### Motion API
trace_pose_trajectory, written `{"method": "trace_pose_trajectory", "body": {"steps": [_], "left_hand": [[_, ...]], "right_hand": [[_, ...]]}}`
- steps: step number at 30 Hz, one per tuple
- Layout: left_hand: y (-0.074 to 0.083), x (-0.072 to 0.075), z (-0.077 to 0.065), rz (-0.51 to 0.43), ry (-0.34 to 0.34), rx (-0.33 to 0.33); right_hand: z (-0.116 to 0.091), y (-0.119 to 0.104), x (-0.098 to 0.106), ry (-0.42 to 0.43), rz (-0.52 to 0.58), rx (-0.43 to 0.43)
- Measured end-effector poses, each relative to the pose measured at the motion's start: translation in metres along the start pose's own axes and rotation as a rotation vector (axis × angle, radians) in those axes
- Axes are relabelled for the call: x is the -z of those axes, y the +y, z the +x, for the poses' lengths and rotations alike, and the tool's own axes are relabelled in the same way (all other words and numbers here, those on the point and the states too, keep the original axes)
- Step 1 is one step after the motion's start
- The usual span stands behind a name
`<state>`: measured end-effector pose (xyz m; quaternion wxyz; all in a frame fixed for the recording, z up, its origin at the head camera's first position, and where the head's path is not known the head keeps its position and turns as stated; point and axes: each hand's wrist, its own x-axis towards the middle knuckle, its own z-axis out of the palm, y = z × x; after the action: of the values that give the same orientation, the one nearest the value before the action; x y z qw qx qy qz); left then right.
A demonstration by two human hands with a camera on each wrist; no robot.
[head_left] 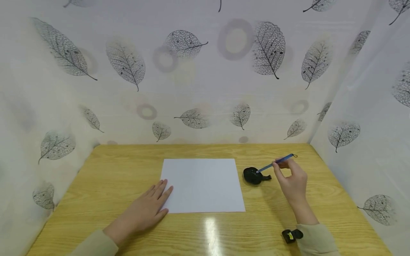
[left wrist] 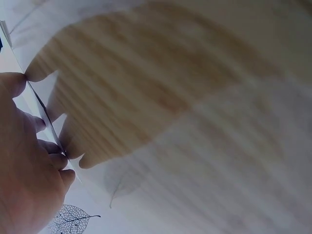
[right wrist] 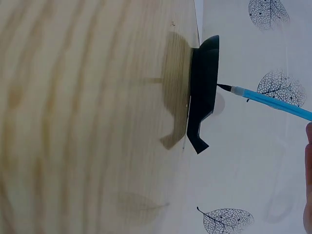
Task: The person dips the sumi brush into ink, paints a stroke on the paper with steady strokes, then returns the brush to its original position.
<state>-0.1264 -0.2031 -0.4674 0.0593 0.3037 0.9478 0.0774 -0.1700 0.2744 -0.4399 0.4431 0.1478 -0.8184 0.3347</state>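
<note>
The blue brush (right wrist: 268, 100) was up over the right side of the table (head_left: 105, 177), tilted, with its dark tip at the open top of the black dish (head_left: 251, 177). I couldn't tell if the tip touched the inside. The right hand (head_left: 293, 181) pinched the brush, thumb and fingertips together on the shaft. It looked very light to me, so a small pinch seemed enough. The shaft was thin, straight and shiny, and I guessed it was stiff and a bit slippery. The middle looked best to hold, because the pointy tip looked soft and easy to squash. A little dark loop stuck out at the other end.

The dish was roundish and smooth, with a stubby handle. It seemed hard, and that handle looked good for grabbing. The white paper (head_left: 203, 185) lay flat near it, thin and smooth, so I guessed it could crease or slide easily. The left hand (head_left: 145, 209) rested on the paper's left edge, fingers stretched out, gripping nothing. The table had wavy wood lines, and the pale wall (head_left: 217, 92) behind had lacy leaves on it.
</note>
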Motion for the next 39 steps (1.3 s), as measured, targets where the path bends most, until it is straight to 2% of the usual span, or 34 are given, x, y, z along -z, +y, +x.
{"method": "trace_pose_trajectory", "body": {"steps": [8,17,32,39], "left_hand": [[0.0017,-0.0027,-0.0001,0.000,-0.014,-0.009],[0.0047,-0.0038,-0.0011,-0.003,0.002,-0.004],[0.0058,-0.0069,-0.0019,0.018,0.038,0.005],[0.0057,-0.0079,-0.0013,0.028,0.031,0.007]], "right_hand": [[-0.0050,0.0019,-0.0044,-0.028,0.039,-0.091],[-0.0070,0.0070,-0.0080,-0.073,0.040,-0.207],[-0.0094,0.0091,-0.0038,-0.117,-0.053,-0.429],[-0.0102,0.0101,-0.0021,-0.119,-0.058,-0.484]]}}
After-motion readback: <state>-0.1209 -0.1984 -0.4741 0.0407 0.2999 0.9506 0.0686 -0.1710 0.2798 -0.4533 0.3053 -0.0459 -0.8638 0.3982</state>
